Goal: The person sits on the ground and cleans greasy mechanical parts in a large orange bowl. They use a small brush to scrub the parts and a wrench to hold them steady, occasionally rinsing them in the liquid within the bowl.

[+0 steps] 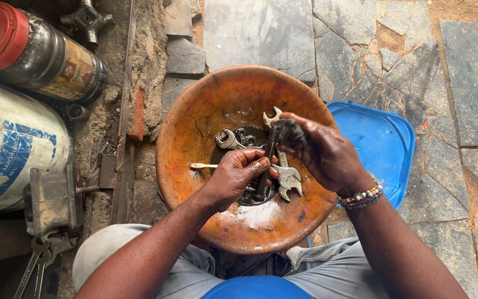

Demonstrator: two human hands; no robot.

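Note:
A round orange basin (195, 127) sits on the ground between my knees, with dark liquid pooled at its bottom. My left hand (236, 176) grips a dark metal rod-shaped tool (266, 166) upright over the basin. My right hand (322, 152) pinches a small dark wad or brush (290, 133) against the rod's upper end. Open-ended wrenches lie in the basin: one (229, 139) at the left, one (289, 180) under my hands, another jaw (273, 117) peeking out above. A small toothbrush (203, 165) rests on the basin's left slope.
A blue plastic lid (385, 141) lies right of the basin on stone paving. At left stand a dark jar with a red cap (34, 52), a white and blue drum (12, 144), a metal vise block (53, 199) and pliers (37, 260).

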